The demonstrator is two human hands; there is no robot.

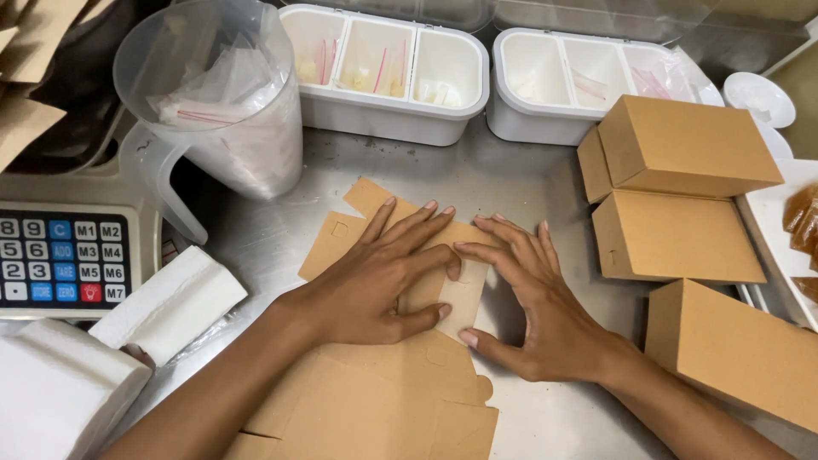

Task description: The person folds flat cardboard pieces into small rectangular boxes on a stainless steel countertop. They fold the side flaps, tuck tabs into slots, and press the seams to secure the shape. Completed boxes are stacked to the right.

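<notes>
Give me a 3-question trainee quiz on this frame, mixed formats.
1. True or false: both hands press on the flat cardboard box blank.
2. How many folded brown boxes stand on the right side of the metal table? A) one B) three C) five
3. Fill in: the clear plastic jug holds small ____ bags.

Key:
1. True. The left hand lies flat on the blank; the right hand rests its fingers on the light flap beside it.
2. B, three.
3. Plastic, with red strips.
</notes>
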